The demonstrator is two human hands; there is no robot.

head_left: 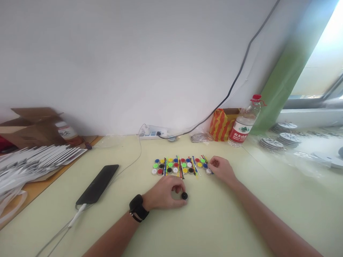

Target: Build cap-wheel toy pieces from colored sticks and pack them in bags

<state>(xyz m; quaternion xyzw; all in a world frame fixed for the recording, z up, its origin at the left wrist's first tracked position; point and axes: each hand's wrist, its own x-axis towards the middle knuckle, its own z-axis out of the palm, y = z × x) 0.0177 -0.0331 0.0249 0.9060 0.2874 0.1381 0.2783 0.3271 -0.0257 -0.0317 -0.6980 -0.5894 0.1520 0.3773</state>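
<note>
My left hand (pixel 168 192), with a black watch on its wrist, has its thumb and index finger closed around a small round black-topped disc (pixel 184 196) on the table. Beyond it lies a wide block of similar discs in white, red (pixel 160 171), yellow, green, blue and black. Thin coloured strips (pixel 180 168) run between the groups of discs. At the block's right end, my right hand (pixel 220 169) has its fingers curled in a pinch beside a white disc (pixel 208 171) and a blue one (pixel 205 166). Whatever its fingertips hold is too small to make out.
A black phone (pixel 98 185) on a white cable lies left. Behind stand a power strip (pixel 152 132), a striped bag (pixel 221 125) and a large bottle (pixel 243 125). Stacked discs (pixel 272 144) sit right; white flat pieces (pixel 50 160) and a cardboard box (pixel 34 126) are left.
</note>
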